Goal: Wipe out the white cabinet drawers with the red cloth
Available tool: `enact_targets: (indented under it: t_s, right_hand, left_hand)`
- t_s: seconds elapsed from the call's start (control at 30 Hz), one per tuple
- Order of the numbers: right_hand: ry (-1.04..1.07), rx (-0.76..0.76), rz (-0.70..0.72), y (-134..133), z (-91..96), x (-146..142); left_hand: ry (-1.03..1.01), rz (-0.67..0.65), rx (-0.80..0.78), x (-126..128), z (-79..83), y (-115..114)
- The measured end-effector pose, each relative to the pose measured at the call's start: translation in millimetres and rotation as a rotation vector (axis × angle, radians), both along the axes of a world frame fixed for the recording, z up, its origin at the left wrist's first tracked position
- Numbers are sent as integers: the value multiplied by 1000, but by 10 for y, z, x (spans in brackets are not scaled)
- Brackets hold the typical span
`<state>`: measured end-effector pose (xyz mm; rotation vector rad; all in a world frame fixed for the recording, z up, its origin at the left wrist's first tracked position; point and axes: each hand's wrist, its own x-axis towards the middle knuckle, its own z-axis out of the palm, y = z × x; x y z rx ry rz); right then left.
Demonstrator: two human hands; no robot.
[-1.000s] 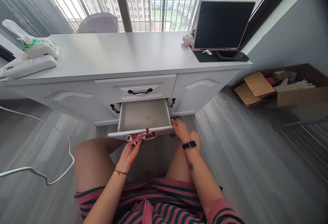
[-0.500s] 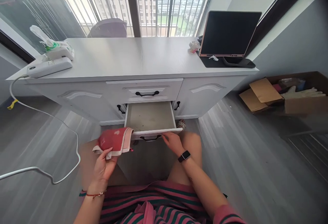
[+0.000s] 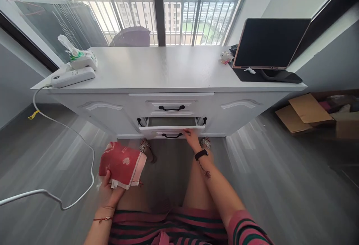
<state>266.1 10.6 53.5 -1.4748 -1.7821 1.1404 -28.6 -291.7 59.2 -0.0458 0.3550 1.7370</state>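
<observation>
My left hand (image 3: 110, 192) is closed on the lower edge of a red cloth pouch (image 3: 122, 161) with pale heart prints, a pale pink border and a thin red cord at one corner. It hangs over the floor, left of my knees. With fingers bent, my right hand (image 3: 192, 140) grips the front of the lower drawer (image 3: 151, 133), at the right end of its black handle (image 3: 172, 136). That drawer is partly pulled out, and the strip of its bottom that shows is bare. Above it, the upper drawer (image 3: 140, 105) is closed.
On the white cabinet top (image 3: 157, 69) stand a monitor (image 3: 270, 43), a small figurine (image 3: 226, 56), white earbuds (image 3: 249, 71), a tissue pack (image 3: 84, 60) and a power strip (image 3: 73, 77). Its white cable (image 3: 91, 155) crosses the left floor. An open cardboard box (image 3: 311, 112) sits at right.
The lower drawer has slid inward, with my right hand moving forward on its front. The red pouch has come lower and closer to me, its printed side more in view. My head view has shifted left.
</observation>
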Motion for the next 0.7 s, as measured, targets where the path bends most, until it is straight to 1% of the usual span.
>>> enact_targets:
  t_s: [0.07, 0.17, 0.23, 0.3, 0.37, 0.43, 0.5, 0.57, 0.63, 0.7]
  right_hand:
    - [31, -13, -15, 170, -36, -77]
    - [65, -27, -41, 348, -97, -195]
    - [88, -39, -47, 392, -125, -276]
    - [108, -56, -39, 361, -127, -344]
    - [128, -74, -7, 258, -93, -378]
    - [154, -83, 42, 106, -23, -366]
    - [180, -84, 82, -65, 77, -310]
    - [192, -77, 101, -243, 195, -228]
    - [235, -77, 120, -442, 321, -137]
    - [362, -135, 144, -682, 444, -54]
  left_hand:
    - [17, -92, 47, 8, -10, 56]
    - [47, -169, 139, 29, 14, 132]
    - [56, -213, 164, 55, 31, 163]
    - [57, -260, 154, 84, 32, 177]
    - [50, -277, 145, 105, 13, 184]
    - [42, -249, 140, 118, -24, 197]
    - [48, -203, 133, 134, -66, 224]
    - [67, -193, 129, 166, -94, 268]
    - [83, -210, 123, 229, -88, 324]
    - [97, -223, 76, 334, -35, 387]
